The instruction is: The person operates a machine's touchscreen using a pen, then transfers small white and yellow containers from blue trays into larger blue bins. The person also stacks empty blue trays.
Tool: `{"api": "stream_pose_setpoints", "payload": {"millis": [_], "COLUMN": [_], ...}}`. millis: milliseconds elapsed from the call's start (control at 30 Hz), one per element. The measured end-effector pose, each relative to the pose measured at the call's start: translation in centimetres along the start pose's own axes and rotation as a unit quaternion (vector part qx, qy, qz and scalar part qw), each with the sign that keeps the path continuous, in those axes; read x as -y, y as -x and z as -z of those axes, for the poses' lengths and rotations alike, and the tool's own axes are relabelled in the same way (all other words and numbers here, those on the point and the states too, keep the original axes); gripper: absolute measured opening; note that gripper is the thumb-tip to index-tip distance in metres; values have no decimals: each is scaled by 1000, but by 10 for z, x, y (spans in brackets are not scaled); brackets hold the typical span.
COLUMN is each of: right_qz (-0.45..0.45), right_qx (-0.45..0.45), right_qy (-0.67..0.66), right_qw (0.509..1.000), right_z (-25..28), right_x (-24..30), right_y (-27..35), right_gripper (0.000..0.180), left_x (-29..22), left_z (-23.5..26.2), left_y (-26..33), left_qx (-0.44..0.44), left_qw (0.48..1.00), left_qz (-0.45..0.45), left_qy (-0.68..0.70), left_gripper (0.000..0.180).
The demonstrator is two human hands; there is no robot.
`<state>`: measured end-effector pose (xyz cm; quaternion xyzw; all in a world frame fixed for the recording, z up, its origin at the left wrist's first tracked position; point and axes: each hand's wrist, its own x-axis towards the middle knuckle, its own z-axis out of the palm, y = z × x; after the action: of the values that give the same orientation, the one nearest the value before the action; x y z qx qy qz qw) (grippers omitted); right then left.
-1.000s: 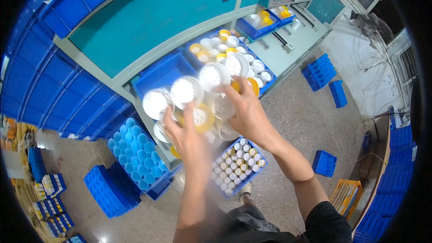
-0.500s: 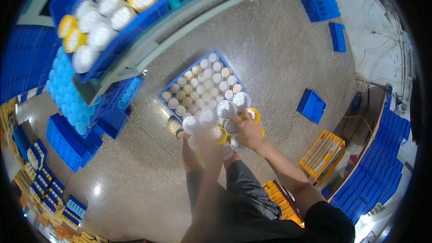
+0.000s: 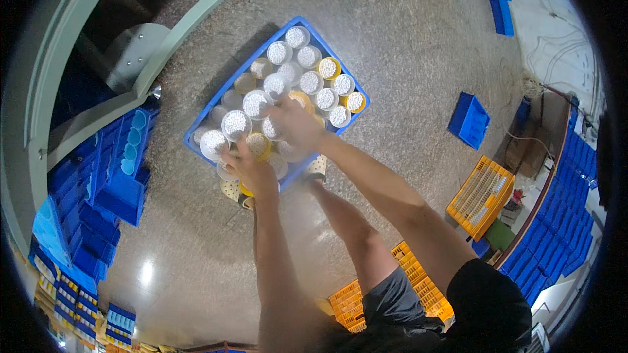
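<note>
My left hand [image 3: 254,171] has its fingers bent against a cluster of round cups, clear-white and yellow, with white grainy tops. My right hand [image 3: 297,123], smeared by motion, grips the same cluster from the right side. A pale cup [image 3: 236,124] and a white cup [image 3: 256,103] in this cluster look larger than those around them. Beneath and around the cluster is a blue crate [image 3: 237,73] on the floor, packed with upright cups of the same sort. Along its right side stand a white cup [image 3: 326,99] and a yellow cup [image 3: 328,67]. My palms hide the lower cups.
Yellow-spotted shoes [image 3: 234,191] touch the crate's near side. A pale green metal frame [image 3: 152,59] curves at the upper left, with blue crates [image 3: 118,196] below. To the right are a blue bin [image 3: 469,119], a yellow crate [image 3: 481,196] and stacked blue trays [image 3: 549,222].
Both hands have carried the cluster of cups forward and left, from over my legs to over the blue crate. My view has shifted, and the cup-filled crate at upper left is out of sight.
</note>
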<state>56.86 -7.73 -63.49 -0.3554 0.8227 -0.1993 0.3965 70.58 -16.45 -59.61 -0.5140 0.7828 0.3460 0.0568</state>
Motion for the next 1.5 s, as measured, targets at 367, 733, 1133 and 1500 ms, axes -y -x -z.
{"api": "stream_pose_setpoints", "payload": {"millis": [367, 733, 1133, 1500], "right_qz": [16, -27, -17, 27], "right_qx": [-33, -24, 9, -104], "right_qy": [106, 172, 170, 132], "right_qw": [994, 984, 985, 985], "right_z": [2, -36, -33, -24], "right_x": [-20, -19, -25, -13], "right_y": [-53, -70, -70, -6], "right_gripper": [76, 77, 81, 66], "left_x": [26, 73, 59, 64], "left_z": [-61, -80, -72, -95], "left_y": [-65, -68, -62, -60], "left_qx": [-5, 70, 67, 2], "left_qw": [991, 996, 996, 1000], "left_qz": [-14, -31, -47, 5], "left_qy": [137, -49, -24, -28], "left_gripper": [70, 100, 99, 87]}}
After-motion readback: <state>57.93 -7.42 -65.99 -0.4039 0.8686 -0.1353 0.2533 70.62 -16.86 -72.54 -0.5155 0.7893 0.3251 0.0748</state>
